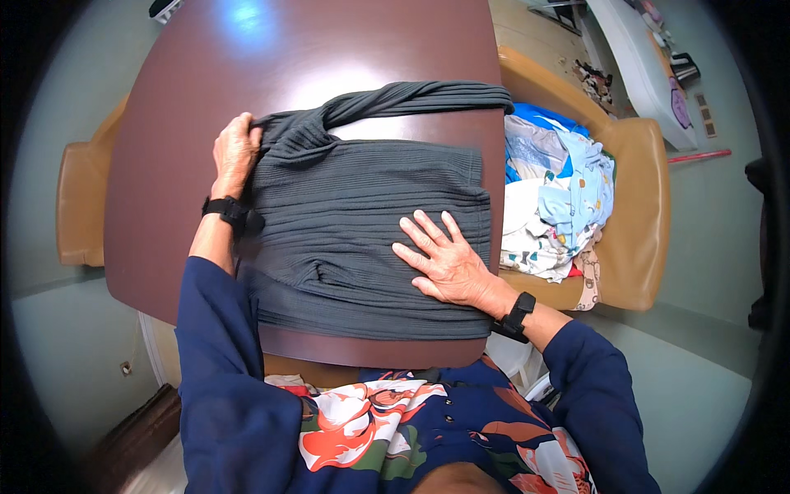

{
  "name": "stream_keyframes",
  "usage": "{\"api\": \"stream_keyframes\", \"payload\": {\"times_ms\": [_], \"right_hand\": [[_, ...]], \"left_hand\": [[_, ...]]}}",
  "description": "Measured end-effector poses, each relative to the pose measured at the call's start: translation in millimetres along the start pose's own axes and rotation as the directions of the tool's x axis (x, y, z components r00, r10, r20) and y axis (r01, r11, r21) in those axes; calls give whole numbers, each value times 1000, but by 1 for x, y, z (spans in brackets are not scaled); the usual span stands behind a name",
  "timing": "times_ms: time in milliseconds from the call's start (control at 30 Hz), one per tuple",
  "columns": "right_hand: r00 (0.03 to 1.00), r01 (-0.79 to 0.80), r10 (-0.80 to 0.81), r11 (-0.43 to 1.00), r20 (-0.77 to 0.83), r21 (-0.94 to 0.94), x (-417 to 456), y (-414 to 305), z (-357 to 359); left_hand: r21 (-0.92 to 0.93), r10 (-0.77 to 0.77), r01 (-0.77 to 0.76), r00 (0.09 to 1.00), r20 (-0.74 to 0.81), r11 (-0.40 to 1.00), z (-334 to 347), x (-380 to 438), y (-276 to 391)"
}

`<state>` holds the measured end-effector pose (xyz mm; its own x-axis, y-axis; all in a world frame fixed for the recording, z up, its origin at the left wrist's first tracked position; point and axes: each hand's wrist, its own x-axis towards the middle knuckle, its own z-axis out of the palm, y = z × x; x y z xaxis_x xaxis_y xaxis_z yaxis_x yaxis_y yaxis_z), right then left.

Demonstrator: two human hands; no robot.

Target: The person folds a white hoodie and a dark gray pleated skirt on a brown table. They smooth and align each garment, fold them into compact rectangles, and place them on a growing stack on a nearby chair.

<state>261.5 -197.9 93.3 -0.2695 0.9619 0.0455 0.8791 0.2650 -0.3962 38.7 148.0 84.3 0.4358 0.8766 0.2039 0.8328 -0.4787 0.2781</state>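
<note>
A dark grey ribbed knit top (370, 185) lies sideways across the table, its body spread and creased. One long sleeve (426, 97) stretches along the far side, and its end reaches the table's right edge. My left hand (236, 151) grips the garment's far left corner near that sleeve, fingertips partly hidden by the cloth. Flat on the lower right of the fabric rests my right hand (444, 262), palm down with fingers spread. The other sleeve cannot be made out clearly; a fold bunches near the middle of the near half.
The glossy brown table (185, 185) has a rounded edge. On the right, a tan chair (636, 210) bears a heap of clothes (565, 191). Another tan chair (80, 204) stands at the left. A white counter (636, 68) with an electric kettle (684, 68) is at the far right.
</note>
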Motion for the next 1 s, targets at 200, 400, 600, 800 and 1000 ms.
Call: {"api": "stream_keyframes", "payload": {"times_ms": [200, 400, 600, 800, 1000], "right_hand": [[1000, 0, 0, 999, -17, 45, 10, -1, 0], [997, 73, -71, 997, -44, 41, 58, 3, 9], [993, 97, -101, 993, -55, -64, 79, 18, 8], [995, 81, -86, 992, -55, -94, 81, 23, 8], [991, 83, -95, 989, -95, -123, 87, 33, 9]], "left_hand": [[50, -251, 281, 914, -318, 958, -31, 27, -88], [69, -476, 512, 834, -278, 856, -34, 8, -152], [23, -258, 278, 918, -302, 960, -42, -35, -145], [-208, 16, 33, 974, 227, 978, -82, -126, -80], [93, -116, 96, 964, 240, 991, -88, -189, -96]]}}
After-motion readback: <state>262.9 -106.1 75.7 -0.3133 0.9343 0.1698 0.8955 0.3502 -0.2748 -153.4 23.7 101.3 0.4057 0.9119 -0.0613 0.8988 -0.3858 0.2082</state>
